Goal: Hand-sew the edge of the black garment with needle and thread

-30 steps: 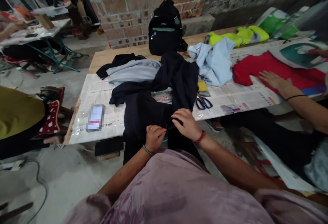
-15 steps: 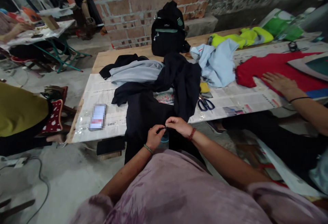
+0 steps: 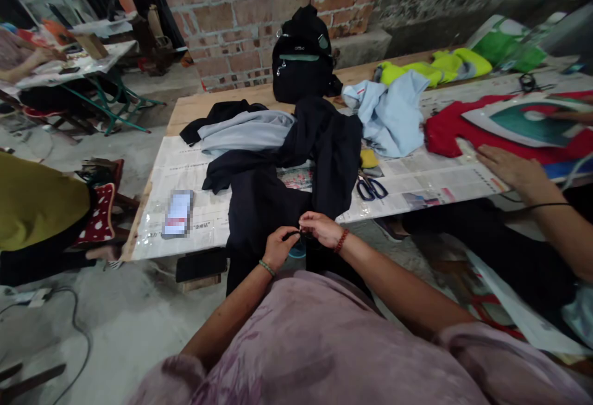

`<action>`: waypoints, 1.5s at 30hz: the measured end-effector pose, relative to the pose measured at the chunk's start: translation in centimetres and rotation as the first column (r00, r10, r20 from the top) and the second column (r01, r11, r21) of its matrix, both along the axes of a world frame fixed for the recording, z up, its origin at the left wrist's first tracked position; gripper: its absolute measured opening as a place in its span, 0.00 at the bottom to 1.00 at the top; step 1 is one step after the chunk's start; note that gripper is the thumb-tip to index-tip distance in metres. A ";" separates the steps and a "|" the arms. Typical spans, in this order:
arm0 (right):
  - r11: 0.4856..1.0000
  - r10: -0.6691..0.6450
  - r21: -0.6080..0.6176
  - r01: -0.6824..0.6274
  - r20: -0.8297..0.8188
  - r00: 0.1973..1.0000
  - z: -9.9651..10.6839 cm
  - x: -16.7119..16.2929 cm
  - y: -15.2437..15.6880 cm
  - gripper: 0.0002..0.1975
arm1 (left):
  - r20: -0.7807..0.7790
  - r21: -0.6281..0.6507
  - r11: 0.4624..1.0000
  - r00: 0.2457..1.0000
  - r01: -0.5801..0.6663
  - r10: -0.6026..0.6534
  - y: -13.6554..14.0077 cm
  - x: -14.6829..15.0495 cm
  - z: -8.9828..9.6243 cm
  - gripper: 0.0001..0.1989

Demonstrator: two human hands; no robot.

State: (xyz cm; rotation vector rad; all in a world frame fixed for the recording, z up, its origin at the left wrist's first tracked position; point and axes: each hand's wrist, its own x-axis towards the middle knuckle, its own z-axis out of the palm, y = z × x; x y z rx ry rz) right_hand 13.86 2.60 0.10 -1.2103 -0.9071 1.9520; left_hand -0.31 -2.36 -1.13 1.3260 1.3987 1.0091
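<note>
Currently close handwork on the dark garment (image 3: 259,201), likely sewing by the look of it. Garment lies bunched on the near part of the tabletop (image 3: 152,192), left of centre, and hangs over the near edge toward the lap. Left hand (image 3: 280,247) has thumb and fingers clamped on a thin dark edge, seemingly part of that garment. Right hand (image 3: 323,230) sits just right of it, fingertips together in a pinch; whether a needle or thread is in there, too small to tell. The two hands all but meet.

Next move, as I judge it: left grip should stay firm so the edge doesn't slip, right fingertips need a fine, short pull or pass, no big reach. Scissors (image 3: 370,187) lie to the right, near, within easy reach if a cut is needed; neither hand touches them. Phone (image 3: 177,215) lies left, well apart from both hands. Grey cloth (image 3: 248,130) is on the far side, light-blue garment (image 3: 389,112) far right. Loose dark folds near the fingers could snag.
</note>
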 end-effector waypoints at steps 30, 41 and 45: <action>0.997 -0.026 -0.073 0.028 0.029 0.999 -1.6 -0.2 0.9 0.03 | -0.173 0.216 0.974 0.984 0.073 -0.036 0.6 0.6 -0.1 0.04; 0.995 -0.032 -0.096 0.035 0.028 0.999 -2.1 -0.1 1.1 0.04 | -0.206 0.196 0.976 0.977 0.090 -0.048 0.8 0.6 -0.4 0.04; 0.995 -0.031 -0.093 0.033 0.022 0.999 -2.2 -0.1 1.1 0.04 | -0.205 0.202 0.974 0.977 0.104 -0.062 0.8 0.5 -0.3 0.04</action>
